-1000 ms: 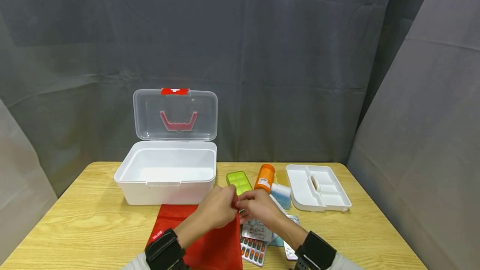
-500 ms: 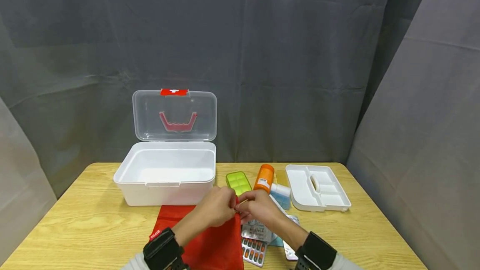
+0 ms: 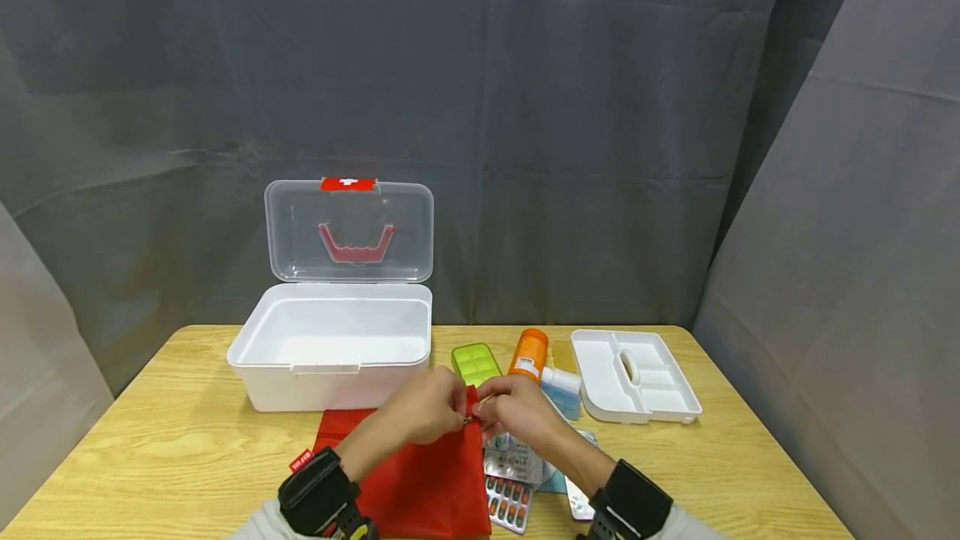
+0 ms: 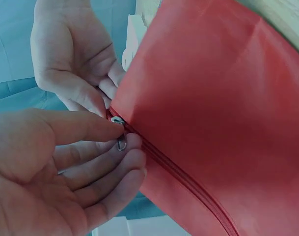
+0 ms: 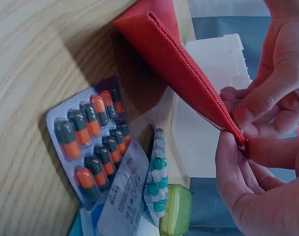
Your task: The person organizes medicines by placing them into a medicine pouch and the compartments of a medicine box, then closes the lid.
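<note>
A red zippered pouch (image 3: 431, 486) lies in front of the white box, its zipped edge raised between both hands. My left hand (image 3: 423, 407) pinches the metal zipper pull (image 4: 121, 141) between thumb and fingers, near the pouch's far right corner. That corner is pinched by my right hand (image 3: 517, 415), seen close up in the right wrist view with its thumb and fingers (image 5: 228, 167) on the red fabric. The zipper line (image 4: 188, 182) runs from the pull along the edge and looks closed there. What the pouch contains cannot be seen.
An open white box (image 3: 330, 357) with a clear lid (image 3: 405, 232) stands behind. Rightward are a green pill case (image 3: 474, 363), an orange bottle (image 3: 531, 348), a white-capped bottle (image 3: 562, 382), capsule blister packs (image 3: 510, 500) and a white divided tray (image 3: 660, 373).
My left hand has shifted slightly left, and the pouch's corner and zipper pull now show between the hands. The right hand stays nearly in place at the corner.
</note>
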{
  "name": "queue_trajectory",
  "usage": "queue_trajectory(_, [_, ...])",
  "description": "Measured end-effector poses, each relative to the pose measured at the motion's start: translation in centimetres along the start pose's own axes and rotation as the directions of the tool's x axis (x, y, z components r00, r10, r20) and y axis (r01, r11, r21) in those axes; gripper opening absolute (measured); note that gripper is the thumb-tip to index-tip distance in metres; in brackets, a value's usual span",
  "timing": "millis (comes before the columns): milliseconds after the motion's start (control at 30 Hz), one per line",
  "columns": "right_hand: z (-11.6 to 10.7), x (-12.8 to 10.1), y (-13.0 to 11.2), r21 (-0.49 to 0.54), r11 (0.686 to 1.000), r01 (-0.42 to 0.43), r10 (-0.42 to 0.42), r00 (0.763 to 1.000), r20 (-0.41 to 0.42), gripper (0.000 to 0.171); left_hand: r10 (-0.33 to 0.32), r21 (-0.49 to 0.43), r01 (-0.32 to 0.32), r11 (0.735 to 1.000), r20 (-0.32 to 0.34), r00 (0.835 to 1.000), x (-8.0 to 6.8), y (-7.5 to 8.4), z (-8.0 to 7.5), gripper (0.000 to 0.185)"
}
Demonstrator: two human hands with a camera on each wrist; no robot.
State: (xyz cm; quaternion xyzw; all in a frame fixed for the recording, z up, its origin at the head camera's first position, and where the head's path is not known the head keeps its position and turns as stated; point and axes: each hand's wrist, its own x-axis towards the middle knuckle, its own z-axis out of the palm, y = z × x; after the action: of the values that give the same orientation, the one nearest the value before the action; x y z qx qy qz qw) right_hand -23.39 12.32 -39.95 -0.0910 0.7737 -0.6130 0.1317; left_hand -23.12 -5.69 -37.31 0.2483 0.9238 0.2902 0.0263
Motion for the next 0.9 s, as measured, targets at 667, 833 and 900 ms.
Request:
queue_trajectory(667, [-4.6, -1.0, -0.6, -0.066, 0.998, 0.021, -0.026, 0.996, -0.08, 0.02, -0.073, 0.09, 0.071, 0.993, 0.016, 0.997, -0.4, -1.2, -2.3, 0.023])
queue_trajectory(833, [-6.0, -1.1, -0.9, -0.099, 0.995, 0.016, -0.027, 0.993, -0.115, 0.019, -0.103, 0.12, 0.102, 0.988, 0.001, 0.995, -0.7, -1.4, -3.3, 0.023])
queue_trajectory(900, [-6.4, -1.1, -1.0, -0.105, 0.994, 0.015, -0.029, 0.992, -0.127, 0.02, -0.105, 0.129, 0.104, 0.986, -0.003, 0.995, -0.7, -1.7, -3.6, 0.024])
